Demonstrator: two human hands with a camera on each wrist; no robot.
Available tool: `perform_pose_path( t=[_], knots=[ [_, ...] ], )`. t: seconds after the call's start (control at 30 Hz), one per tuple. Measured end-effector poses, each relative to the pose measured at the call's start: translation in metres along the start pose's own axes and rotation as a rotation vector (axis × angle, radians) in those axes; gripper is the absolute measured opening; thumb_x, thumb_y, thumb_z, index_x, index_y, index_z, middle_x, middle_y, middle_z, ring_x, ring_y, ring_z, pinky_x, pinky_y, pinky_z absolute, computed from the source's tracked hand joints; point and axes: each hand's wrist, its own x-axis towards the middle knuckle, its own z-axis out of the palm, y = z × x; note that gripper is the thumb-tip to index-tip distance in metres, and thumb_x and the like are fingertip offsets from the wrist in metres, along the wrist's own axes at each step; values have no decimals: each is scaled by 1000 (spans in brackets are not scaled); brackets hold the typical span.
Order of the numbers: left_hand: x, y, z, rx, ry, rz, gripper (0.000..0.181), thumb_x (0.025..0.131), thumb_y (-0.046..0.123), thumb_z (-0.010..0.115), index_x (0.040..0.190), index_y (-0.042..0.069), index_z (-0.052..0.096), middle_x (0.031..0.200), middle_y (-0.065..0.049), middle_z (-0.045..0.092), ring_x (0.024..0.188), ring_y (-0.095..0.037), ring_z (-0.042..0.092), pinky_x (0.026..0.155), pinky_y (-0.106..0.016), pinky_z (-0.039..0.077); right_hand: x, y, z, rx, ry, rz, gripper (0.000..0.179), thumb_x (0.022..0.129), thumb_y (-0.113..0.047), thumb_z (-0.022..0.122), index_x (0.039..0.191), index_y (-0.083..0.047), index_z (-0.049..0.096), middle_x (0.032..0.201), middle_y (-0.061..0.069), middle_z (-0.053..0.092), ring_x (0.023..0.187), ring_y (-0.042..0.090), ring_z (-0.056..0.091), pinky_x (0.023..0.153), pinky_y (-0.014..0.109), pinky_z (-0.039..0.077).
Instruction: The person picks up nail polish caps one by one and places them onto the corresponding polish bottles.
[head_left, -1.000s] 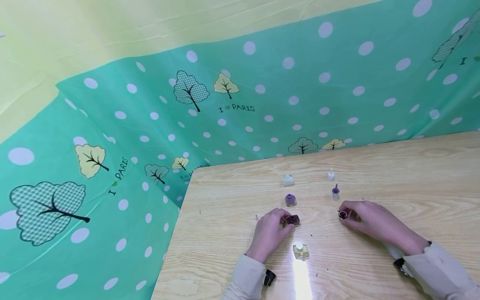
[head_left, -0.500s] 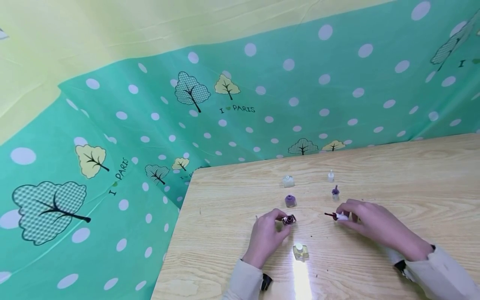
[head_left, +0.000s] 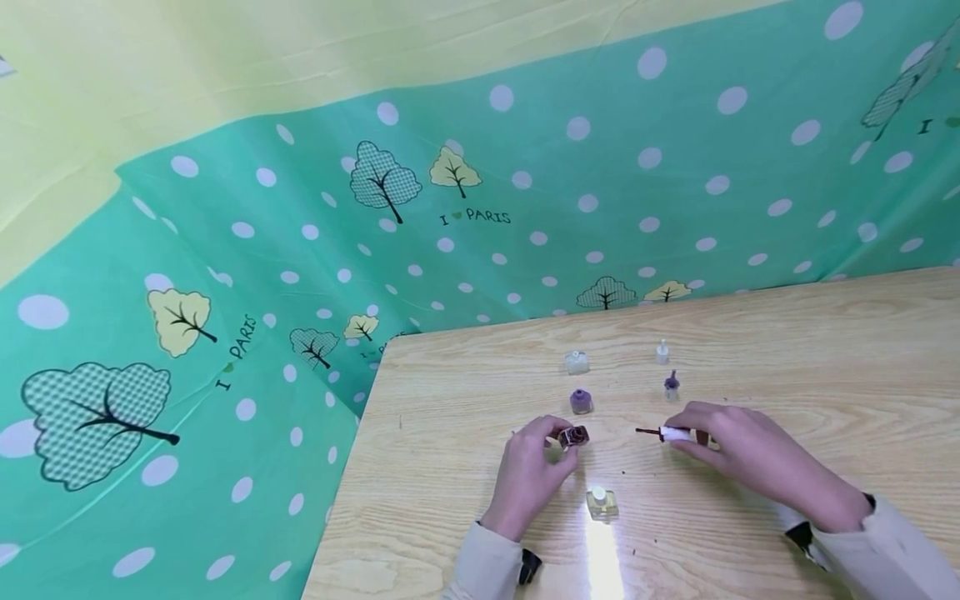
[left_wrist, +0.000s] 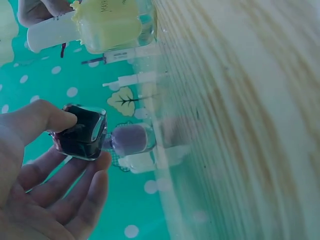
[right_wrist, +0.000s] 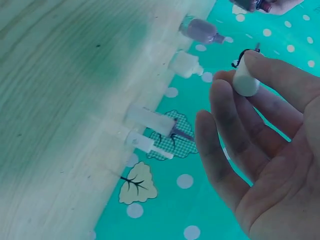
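Note:
My left hand (head_left: 528, 475) pinches an uncapped dark red nail polish bottle (left_wrist: 82, 131) between thumb and fingers, its open neck tilted to the right in the head view. My right hand (head_left: 738, 446) holds the white cap (right_wrist: 246, 80) of a nail polish brush. In the head view the dark red brush (head_left: 648, 431) points left toward the bottle, with a gap between them. Beyond the left hand stand an open purple nail polish bottle (head_left: 581, 401) and an open clear-white bottle (head_left: 576, 362). A yellow bottle (head_left: 602, 503) with its white cap on stands nearer, right of the left wrist.
Beyond the right hand, two brush caps stand with brushes up: a purple-tipped cap (head_left: 671, 385) and a white cap (head_left: 662, 352). The wooden table (head_left: 442, 392) bears small dark specks. Behind it hangs a green dotted curtain (head_left: 420, 267).
The right hand has turned the brush from upright to lying level and pointing left, moving slightly left. The left hand has lifted and tilted the red bottle a little, its neck turning right.

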Motion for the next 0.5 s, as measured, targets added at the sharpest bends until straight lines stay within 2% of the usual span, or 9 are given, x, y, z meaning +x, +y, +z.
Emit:
perform_pose_path(
  t=[0.17,0.3,0.5],
  knots=[
    [0,0,-2,19,44,47,25,82,16,78,106,17,70,103,6,73,91,-7,67,79,-22,56,1,-9,-2,26,20,-22,15,89,-24,73,101,-15,74,78,-18,57,64,-7,44,52,19,41],
    [-1,2,-4,35,73,70,26,82,17,79,106,17,70,103,6,73,91,-7,67,81,-21,55,1,-16,-4,40,22,-37,11,90,-23,72,100,-18,74,83,-16,60,65,-8,46,54,20,45],
    [-2,3,-5,48,85,80,26,81,17,79,106,18,71,103,7,73,92,-6,67,83,-24,55,3,-22,-7,37,4,-47,11,92,-24,70,101,-20,74,88,-14,61,66,-7,48,58,23,49]
  ],
)
